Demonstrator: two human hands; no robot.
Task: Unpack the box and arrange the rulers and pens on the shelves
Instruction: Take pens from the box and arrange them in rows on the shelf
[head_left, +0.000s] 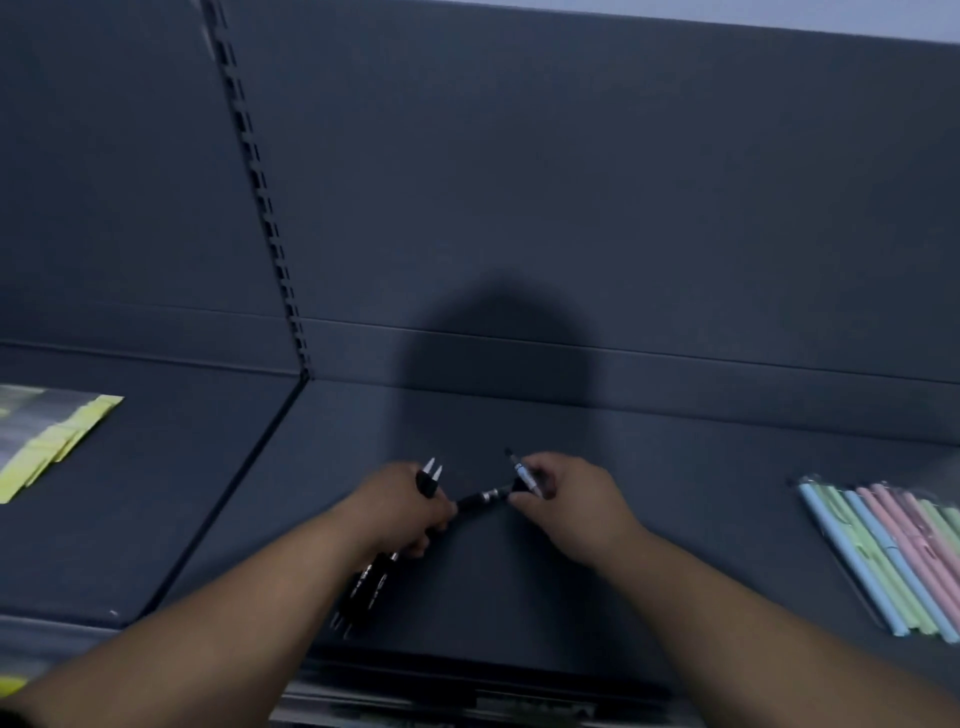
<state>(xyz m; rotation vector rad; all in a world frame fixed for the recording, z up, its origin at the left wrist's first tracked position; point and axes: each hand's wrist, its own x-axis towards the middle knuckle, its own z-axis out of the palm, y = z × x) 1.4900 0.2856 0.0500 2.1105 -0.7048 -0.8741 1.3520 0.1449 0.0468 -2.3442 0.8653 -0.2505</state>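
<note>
Black pens with silver tips (428, 475) sit bundled in the left hand (400, 512), its fingers curled around them, over the dark grey shelf (675, 493). The right hand (566, 493), close beside, pinches a single black pen (524, 475). Pastel pens in a clear pack (893, 551) lie on the shelf at the right, and yellow packets (47, 447) lie far left.

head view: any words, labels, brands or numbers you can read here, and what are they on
No text can be read in this view.
black pens in the left hand: white print, too blurred to read.
pen in the right hand: pale label, too blurred to read.
shelf edge strip: pale marks, too blurred to read.
pastel pens and yellow packs: no text shows.
</note>
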